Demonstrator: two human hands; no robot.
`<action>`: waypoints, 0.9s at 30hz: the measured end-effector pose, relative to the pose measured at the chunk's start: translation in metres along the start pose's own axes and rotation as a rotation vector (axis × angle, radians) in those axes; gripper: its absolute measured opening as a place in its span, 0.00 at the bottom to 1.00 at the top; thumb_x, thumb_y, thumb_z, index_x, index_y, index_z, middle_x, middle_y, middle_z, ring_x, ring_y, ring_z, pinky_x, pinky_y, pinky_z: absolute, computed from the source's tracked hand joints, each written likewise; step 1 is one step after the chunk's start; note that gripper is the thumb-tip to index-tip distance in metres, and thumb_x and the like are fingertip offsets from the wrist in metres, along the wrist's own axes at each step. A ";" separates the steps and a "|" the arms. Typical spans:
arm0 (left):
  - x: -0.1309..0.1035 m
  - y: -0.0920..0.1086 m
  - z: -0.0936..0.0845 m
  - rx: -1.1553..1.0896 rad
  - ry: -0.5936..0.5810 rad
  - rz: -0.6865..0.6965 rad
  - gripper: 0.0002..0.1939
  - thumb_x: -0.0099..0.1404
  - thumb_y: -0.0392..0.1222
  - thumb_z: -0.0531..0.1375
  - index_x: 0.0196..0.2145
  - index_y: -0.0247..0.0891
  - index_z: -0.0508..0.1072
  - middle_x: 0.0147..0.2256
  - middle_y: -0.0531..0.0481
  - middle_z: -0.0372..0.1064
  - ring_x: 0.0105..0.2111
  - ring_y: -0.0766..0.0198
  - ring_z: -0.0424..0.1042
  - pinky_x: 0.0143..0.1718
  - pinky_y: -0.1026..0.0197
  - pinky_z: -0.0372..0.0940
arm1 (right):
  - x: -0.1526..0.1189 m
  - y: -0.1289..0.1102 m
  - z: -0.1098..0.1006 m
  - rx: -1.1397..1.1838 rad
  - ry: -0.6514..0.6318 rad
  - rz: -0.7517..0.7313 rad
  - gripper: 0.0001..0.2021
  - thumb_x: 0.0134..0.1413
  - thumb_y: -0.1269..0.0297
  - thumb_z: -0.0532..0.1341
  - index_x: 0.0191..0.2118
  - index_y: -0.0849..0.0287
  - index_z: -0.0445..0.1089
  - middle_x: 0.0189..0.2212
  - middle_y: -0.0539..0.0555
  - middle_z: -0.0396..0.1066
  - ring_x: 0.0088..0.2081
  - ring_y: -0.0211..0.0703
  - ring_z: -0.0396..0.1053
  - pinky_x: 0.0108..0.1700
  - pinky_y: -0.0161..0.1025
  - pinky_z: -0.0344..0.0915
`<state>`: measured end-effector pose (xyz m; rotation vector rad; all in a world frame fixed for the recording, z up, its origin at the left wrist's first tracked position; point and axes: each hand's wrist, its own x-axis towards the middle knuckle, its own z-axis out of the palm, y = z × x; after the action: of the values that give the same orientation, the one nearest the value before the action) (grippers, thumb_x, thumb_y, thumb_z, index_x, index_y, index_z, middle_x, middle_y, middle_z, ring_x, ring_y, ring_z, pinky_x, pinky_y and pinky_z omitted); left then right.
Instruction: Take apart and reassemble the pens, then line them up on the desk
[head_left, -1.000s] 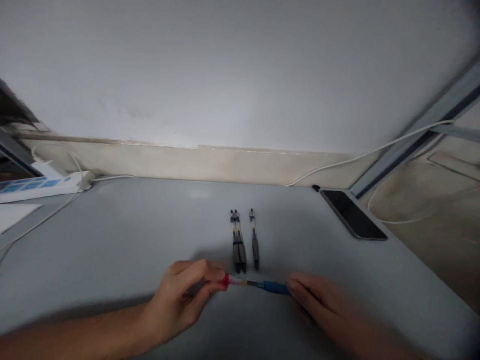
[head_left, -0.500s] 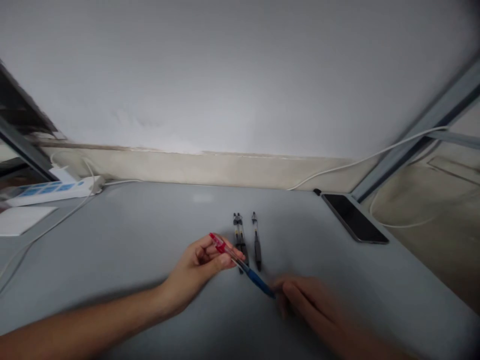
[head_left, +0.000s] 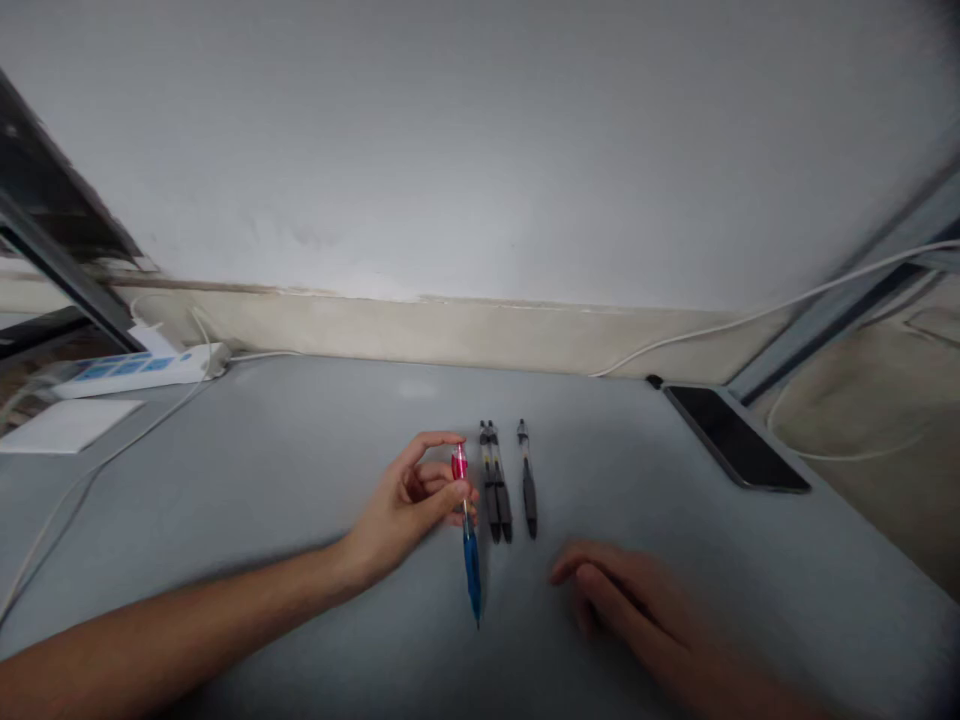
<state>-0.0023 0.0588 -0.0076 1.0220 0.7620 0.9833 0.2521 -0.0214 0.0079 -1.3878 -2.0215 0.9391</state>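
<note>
Pen (head_left: 471, 572) swung clear of right hand (head_left: 626, 595), held in left hand (head_left: 409, 505).

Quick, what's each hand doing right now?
Left hand: closed around the red-and-blue pen, tip pointing down.
Right hand: fingers loosely bent, nothing visible in it; too blurred to tell open or closed.

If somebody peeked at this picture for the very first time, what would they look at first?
Probably the bright pink-and-blue pen in the left hand, its tip pointing toward the bottom of the picture. Next, maybe the three dark pens on the grey desk, two side by side and one just to their right. Then perhaps the black-screened phone near the desk's right edge.
</note>
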 end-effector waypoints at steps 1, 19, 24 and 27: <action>0.001 -0.001 -0.001 -0.005 0.004 0.000 0.24 0.59 0.42 0.72 0.50 0.41 0.68 0.29 0.54 0.76 0.28 0.65 0.78 0.31 0.63 0.73 | 0.000 0.001 0.000 0.000 -0.001 -0.004 0.19 0.73 0.54 0.49 0.38 0.52 0.76 0.25 0.50 0.75 0.28 0.46 0.75 0.34 0.40 0.71; 0.001 -0.007 -0.001 -0.034 0.065 0.020 0.29 0.58 0.40 0.73 0.54 0.43 0.68 0.29 0.57 0.75 0.28 0.66 0.78 0.31 0.64 0.74 | 0.000 0.002 0.000 -0.064 0.023 -0.074 0.18 0.73 0.54 0.48 0.36 0.48 0.72 0.25 0.49 0.76 0.27 0.44 0.76 0.32 0.38 0.72; 0.001 -0.010 -0.003 -0.059 0.036 0.034 0.23 0.58 0.40 0.73 0.49 0.41 0.70 0.28 0.55 0.77 0.27 0.67 0.78 0.31 0.65 0.73 | -0.002 0.001 0.000 -0.065 0.034 -0.102 0.17 0.73 0.56 0.48 0.37 0.47 0.73 0.24 0.49 0.77 0.26 0.44 0.77 0.31 0.37 0.73; 0.001 -0.012 -0.004 -0.075 0.034 0.040 0.21 0.58 0.41 0.73 0.47 0.40 0.71 0.29 0.55 0.77 0.27 0.68 0.77 0.31 0.65 0.73 | -0.004 -0.001 0.000 -0.074 0.043 -0.075 0.14 0.72 0.58 0.50 0.39 0.46 0.73 0.26 0.48 0.78 0.28 0.44 0.77 0.32 0.37 0.74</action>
<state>-0.0021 0.0590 -0.0205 0.9613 0.7296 1.0582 0.2530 -0.0252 0.0088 -1.3492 -2.0794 0.8036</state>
